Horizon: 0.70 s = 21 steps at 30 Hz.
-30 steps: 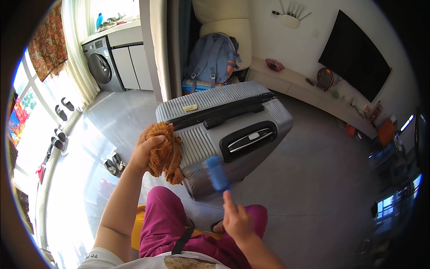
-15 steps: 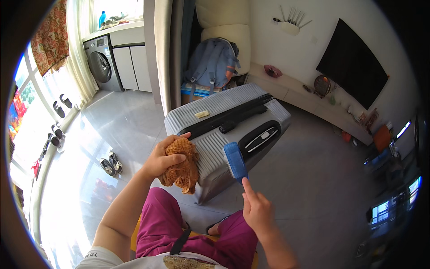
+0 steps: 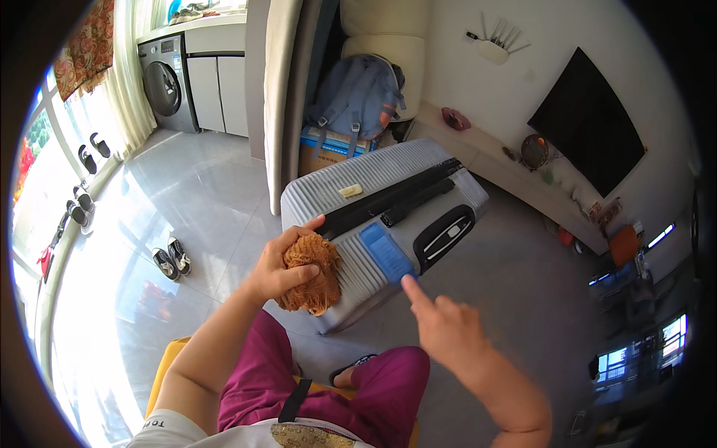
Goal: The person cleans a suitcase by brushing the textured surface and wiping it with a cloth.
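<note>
A grey ribbed suitcase [image 3: 373, 170] stands in front of my knees, with a black band and black handles across its upper face. My left hand [image 3: 279, 270] grips a shaggy brown fibrous wad [image 3: 320, 281] at the case's near left corner; its index finger reaches onto the black band. In my right hand [image 3: 447, 322] is a blue brush [image 3: 386, 252], index finger stretched along its back. The brush lies over the ribbed side between the wad and the side handle; whether its bristles touch, I cannot tell. A small pale yellow block [image 3: 350, 191] rests on the case's ribs.
Behind the case, a blue-grey backpack [image 3: 357, 93] sits on a carton by the curtain. Dark shoes [image 3: 172, 259] stand on the tiled floor to the left. A long low cabinet [image 3: 485, 160] runs along the right wall below a black television [image 3: 588, 119].
The blue brush has come down flatter over the suitcase's ribbed side, and my right forearm has swung outward. My left hand still holds the brown wad by the corner. The view has shifted slightly.
</note>
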Tool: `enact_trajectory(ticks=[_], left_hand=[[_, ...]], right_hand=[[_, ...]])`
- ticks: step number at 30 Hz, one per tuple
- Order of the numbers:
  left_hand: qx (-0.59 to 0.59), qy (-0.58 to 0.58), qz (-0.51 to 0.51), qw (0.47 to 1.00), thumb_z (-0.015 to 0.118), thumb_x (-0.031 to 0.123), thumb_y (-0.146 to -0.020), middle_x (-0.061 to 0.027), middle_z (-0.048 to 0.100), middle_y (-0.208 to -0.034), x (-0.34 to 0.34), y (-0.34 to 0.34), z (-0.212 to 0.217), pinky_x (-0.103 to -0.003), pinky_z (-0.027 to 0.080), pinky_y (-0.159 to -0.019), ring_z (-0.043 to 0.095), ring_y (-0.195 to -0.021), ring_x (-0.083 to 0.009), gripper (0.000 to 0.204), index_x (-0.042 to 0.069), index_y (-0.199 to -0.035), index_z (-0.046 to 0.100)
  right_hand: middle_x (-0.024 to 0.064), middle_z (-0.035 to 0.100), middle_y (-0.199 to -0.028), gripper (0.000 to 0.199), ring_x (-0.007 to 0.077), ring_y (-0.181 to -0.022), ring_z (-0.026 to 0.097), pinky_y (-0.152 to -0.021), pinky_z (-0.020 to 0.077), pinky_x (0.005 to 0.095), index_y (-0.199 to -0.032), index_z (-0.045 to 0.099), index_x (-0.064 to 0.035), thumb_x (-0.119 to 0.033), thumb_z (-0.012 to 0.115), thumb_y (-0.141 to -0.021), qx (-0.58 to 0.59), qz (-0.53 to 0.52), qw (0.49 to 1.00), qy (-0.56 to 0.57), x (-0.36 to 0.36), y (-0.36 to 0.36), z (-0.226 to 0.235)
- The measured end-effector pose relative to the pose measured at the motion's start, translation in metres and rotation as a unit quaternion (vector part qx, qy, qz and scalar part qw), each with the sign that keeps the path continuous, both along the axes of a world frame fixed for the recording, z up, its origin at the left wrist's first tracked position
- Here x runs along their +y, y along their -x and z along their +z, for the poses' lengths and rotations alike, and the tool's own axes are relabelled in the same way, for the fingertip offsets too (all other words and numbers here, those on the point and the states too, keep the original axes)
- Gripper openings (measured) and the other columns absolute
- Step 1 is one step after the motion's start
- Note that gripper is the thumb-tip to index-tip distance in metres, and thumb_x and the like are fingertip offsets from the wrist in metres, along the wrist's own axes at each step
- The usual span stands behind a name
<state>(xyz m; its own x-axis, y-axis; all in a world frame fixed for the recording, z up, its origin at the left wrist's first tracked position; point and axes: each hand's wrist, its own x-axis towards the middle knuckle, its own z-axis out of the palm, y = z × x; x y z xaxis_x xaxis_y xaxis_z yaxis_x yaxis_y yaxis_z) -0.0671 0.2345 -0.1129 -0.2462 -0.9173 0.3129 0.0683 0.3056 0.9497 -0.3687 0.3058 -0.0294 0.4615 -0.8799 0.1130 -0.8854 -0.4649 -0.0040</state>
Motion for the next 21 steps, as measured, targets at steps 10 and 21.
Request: enact_trajectory(ticks=[10, 21], left_hand=[[-0.014, 0.048, 0.001, 0.999, 0.071, 0.022, -0.069, -0.0237, 0.045, -0.145, 0.005, 0.003, -0.013, -0.037, 0.040, -0.102, 0.052, -0.126, -0.0291, 0.050, -0.002, -0.111, 0.058], [-0.058, 0.041, -0.003, 0.997, 0.070, 0.021, -0.070, -0.0287, 0.043, -0.143, 0.008, 0.007, -0.007, -0.038, 0.036, -0.104, 0.038, -0.138, -0.0304, 0.048, -0.003, -0.109, 0.057]], right_hand=[[0.0065, 0.051, -0.059, 0.050, 0.0258, -0.043, 0.055, -0.040, 0.0461, 0.0393, -0.137, 0.054, -0.0229, -0.020, 0.063, -0.088, 0.027, 0.007, 0.999, 0.019, 0.019, 0.001, 0.005], [0.0043, 0.054, -0.061, 0.044, 0.0210, -0.049, 0.056, -0.040, 0.0447, 0.0362, -0.129, 0.060, -0.0070, -0.017, 0.066, -0.087, -0.231, -0.095, 0.950, 0.189, 0.116, -0.018, -0.176]])
